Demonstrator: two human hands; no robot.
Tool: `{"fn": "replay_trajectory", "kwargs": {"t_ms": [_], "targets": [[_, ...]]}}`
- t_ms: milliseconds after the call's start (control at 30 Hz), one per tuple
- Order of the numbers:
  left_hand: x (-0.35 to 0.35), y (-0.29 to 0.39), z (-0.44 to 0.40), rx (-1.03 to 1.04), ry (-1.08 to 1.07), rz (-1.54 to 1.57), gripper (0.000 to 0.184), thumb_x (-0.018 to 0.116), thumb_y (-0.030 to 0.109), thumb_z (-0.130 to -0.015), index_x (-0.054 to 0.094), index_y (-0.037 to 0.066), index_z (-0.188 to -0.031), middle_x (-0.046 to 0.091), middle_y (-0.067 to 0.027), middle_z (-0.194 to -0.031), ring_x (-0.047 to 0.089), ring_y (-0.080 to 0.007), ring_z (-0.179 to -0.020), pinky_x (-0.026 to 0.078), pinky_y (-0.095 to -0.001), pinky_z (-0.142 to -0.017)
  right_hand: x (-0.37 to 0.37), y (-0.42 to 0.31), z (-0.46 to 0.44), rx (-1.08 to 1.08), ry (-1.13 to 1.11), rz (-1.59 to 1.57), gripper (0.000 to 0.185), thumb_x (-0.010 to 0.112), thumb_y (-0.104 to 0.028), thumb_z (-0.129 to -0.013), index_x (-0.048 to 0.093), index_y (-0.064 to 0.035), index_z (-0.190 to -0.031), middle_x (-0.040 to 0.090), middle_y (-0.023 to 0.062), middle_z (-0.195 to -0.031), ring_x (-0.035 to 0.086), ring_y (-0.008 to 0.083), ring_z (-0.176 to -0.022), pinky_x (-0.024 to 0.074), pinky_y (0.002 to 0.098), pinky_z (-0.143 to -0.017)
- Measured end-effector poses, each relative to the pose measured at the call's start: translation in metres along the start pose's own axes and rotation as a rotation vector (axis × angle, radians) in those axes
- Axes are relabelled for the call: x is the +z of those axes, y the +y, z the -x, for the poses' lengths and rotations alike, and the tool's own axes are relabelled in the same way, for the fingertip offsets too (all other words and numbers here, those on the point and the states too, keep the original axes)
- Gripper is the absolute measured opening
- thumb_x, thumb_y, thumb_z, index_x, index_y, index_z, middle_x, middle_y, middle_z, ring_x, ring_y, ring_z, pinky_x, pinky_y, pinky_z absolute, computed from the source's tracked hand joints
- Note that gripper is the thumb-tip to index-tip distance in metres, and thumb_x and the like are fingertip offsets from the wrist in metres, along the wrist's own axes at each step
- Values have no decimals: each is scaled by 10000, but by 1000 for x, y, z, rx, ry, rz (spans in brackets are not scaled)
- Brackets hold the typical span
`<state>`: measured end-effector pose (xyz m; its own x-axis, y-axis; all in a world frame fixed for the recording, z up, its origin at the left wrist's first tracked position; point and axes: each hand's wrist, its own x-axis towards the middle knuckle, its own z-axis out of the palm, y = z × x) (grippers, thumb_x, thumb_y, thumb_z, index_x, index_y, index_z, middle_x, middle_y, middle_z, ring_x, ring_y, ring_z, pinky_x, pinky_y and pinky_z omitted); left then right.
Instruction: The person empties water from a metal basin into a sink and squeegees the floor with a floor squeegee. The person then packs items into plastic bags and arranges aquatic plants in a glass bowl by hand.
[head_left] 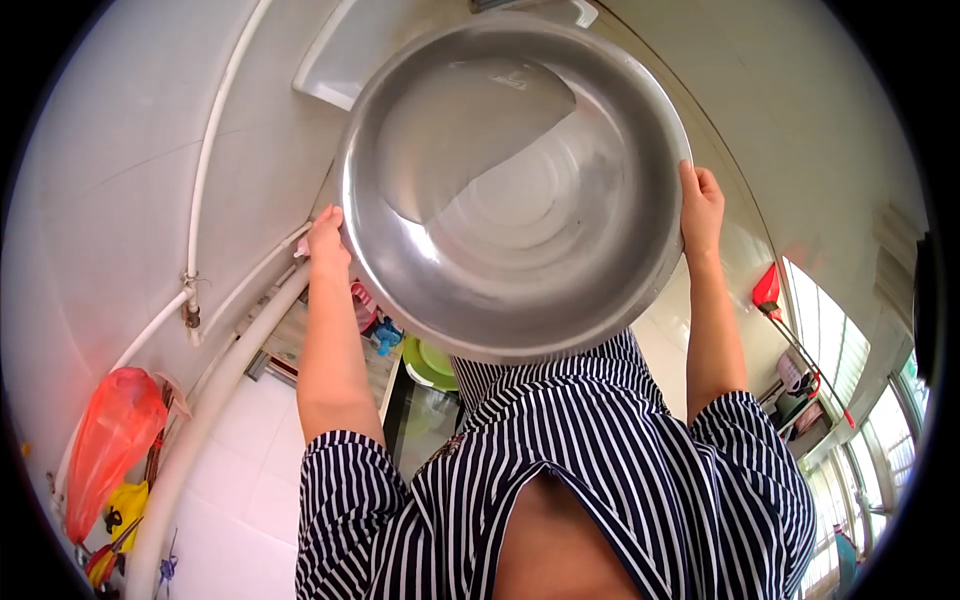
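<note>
A large round stainless-steel basin (pixel 540 260) is raised in front of me, its inside facing the camera. My left hand (pixel 328 240) is closed on the rim at the left, and my right hand (pixel 703 208) grips the opposite side with the thumb over the edge. A greyer area with a sharp slanting edge covers the upper left of the basin's inside; I cannot tell whether it is water or a reflection. Fingers behind the rim are hidden.
Behind the basin's top shows a white sink (pixel 335 55). White pipes (pixel 212 130) run along the left wall. A red plastic bag (pixel 115 440) hangs at lower left. Beneath the basin sits a green bowl (pixel 430 362). A red dustpan (pixel 767 290) is at right.
</note>
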<state>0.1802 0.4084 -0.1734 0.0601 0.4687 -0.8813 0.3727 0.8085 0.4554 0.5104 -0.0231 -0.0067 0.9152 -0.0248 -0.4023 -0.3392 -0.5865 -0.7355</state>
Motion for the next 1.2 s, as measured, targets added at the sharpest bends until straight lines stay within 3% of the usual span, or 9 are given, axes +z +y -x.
{"fn": "replay_trajectory", "kwargs": {"t_ms": [233, 467, 833, 1000, 1200], "targets": [[3, 27, 32, 281, 92, 160, 403, 562, 47, -939, 457, -53, -1315, 584, -140, -1196, 584, -224, -1060, 497, -334, -929, 40, 43, -10, -152, 114, -32, 366, 685, -322, -890, 557, -36, -702, 447, -59, -660, 382, 60, -642, 345, 227, -572], [-72, 81, 89, 371, 202, 72, 440, 552, 81, -949, 424, -60, -1346, 555, -168, -1256, 556, -249, -1127, 480, -368, -965, 108, 40, 11, -29, -70, -150, 362, 684, -347, -885, 584, -36, -731, 468, -58, -657, 382, 53, -624, 338, 226, -550], [-127, 92, 134, 217, 376, -54, 383, 556, 85, -944, 495, -43, -1300, 558, -151, -1270, 553, -241, -1143, 468, -363, -976, 112, 47, 52, 139, -258, 55, 392, 672, -381, -870, 593, -25, -728, 470, -25, -595, 388, 79, -563, 351, 272, -510], [-98, 99, 121, 191, 351, -71, 342, 581, 94, -932, 537, -45, -1241, 580, -147, -1228, 567, -230, -1111, 476, -355, -959, 97, 40, 19, 164, -272, 62, 399, 657, -379, -874, 593, -8, -742, 491, -6, -609, 403, 96, -570, 369, 291, -517], [-57, 137, 112, 78, 201, -75, 337, 614, 135, -912, 572, -58, -1186, 619, -145, -1165, 592, -241, -1058, 479, -345, -947, 69, -13, -48, 217, -376, 214, 403, 621, -363, -873, 646, 38, -884, 622, 107, -742, 573, 188, -650, 481, 352, -608]]}}
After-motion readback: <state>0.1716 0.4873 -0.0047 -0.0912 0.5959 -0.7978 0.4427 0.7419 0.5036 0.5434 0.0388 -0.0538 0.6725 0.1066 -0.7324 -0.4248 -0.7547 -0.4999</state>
